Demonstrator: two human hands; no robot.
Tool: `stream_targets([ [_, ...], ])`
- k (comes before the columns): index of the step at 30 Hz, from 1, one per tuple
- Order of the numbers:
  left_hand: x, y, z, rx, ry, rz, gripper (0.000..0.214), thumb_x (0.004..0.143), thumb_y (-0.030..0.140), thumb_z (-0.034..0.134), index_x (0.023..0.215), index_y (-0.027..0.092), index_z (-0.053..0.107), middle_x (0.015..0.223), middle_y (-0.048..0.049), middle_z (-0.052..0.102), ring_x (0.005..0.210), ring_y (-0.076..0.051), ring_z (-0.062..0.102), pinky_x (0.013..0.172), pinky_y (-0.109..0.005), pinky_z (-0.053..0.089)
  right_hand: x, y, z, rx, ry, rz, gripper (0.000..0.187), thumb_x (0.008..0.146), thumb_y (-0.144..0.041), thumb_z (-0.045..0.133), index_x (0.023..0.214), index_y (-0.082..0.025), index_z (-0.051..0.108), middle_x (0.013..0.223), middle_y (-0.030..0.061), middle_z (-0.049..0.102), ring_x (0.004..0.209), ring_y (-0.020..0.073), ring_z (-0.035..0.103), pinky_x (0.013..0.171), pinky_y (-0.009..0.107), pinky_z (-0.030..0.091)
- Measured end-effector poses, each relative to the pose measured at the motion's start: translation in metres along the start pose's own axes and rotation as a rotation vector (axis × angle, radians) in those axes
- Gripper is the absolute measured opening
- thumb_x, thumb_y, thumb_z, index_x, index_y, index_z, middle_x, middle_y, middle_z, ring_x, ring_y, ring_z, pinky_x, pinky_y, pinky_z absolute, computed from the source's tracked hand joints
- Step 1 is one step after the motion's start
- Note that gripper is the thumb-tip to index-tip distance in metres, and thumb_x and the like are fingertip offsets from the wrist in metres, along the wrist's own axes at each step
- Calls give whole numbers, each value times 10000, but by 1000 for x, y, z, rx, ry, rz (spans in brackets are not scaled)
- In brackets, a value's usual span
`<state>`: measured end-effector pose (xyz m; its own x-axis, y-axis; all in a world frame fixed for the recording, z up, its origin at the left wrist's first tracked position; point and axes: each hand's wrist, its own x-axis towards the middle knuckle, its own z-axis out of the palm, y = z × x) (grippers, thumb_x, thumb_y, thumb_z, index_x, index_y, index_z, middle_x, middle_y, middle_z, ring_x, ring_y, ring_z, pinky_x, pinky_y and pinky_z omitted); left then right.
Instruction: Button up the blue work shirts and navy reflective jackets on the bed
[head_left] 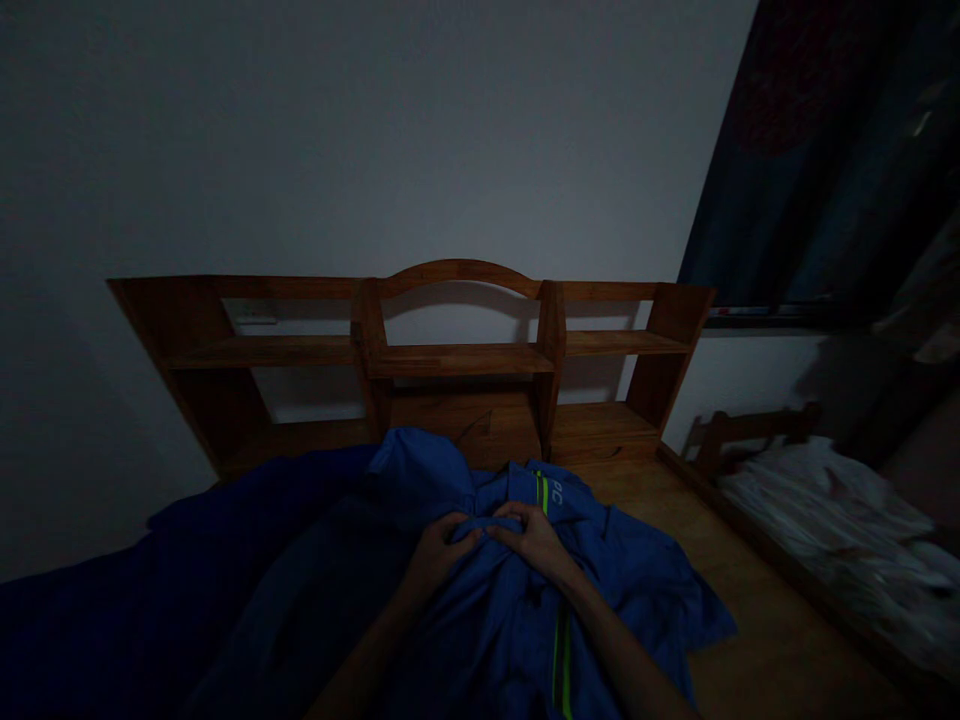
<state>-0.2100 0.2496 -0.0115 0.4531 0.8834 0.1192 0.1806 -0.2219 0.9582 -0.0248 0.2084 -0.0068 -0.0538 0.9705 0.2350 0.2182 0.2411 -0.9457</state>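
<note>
A blue work jacket [645,560] with yellow-green stripes and pale lettering lies spread and rumpled on a wooden surface. My left hand [441,550] pinches a fold of its cloth near the middle. Close beside it, my right hand [534,540] grips the same fold, thumb and fingers closed on the fabric. The two thumbs almost meet. What lies under the fold between my fingers is hidden. Darker blue cloth [187,560] stretches away on the left, and I cannot tell where it parts from the jacket.
Behind the jacket stands a wooden shelf headboard [457,360] against a pale wall [450,140]. White plastic bags [832,510] lie at the right, past a wooden rail [780,570]. A dark curtain [810,170] hangs at the upper right. The light is dim.
</note>
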Motion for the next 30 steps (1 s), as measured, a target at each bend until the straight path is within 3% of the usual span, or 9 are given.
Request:
stream_targets([
  [8, -6, 8, 6, 161, 142, 149, 211, 777, 353, 540, 789, 158, 621, 792, -15, 631, 809, -170, 578, 776, -258, 436, -1, -6, 0, 29, 26, -81, 261, 725, -373, 707, 870, -168, 638, 864, 7, 643, 851, 161, 601, 789, 253, 458],
  [13, -12, 16, 5, 153, 120, 173, 315, 871, 387, 405, 791, 163, 612, 817, -33, 624, 805, -167, 571, 767, -257, 432, -2, -11, -1, 0, -29, -106, 224, 774, -341, 661, 940, -191, 652, 947, 9, 647, 941, 166, 586, 862, 271, 438],
  [21, -9, 12, 7, 278, 138, 227, 179, 795, 330, 549, 841, 181, 637, 874, -34, 638, 864, -179, 584, 819, -278, 431, 2, 1, -1, -49, 11, -80, 221, 710, -332, 721, 829, -159, 652, 827, -1, 643, 832, 155, 590, 772, 234, 440],
  [30, -8, 9, 1, 354, 131, 262, 143, 774, 269, 538, 853, 184, 621, 879, -24, 630, 880, -172, 582, 838, -281, 432, -1, 4, -10, -6, -137, -5, 233, 707, -325, 711, 874, -166, 678, 847, -2, 653, 811, 161, 595, 726, 226, 447],
])
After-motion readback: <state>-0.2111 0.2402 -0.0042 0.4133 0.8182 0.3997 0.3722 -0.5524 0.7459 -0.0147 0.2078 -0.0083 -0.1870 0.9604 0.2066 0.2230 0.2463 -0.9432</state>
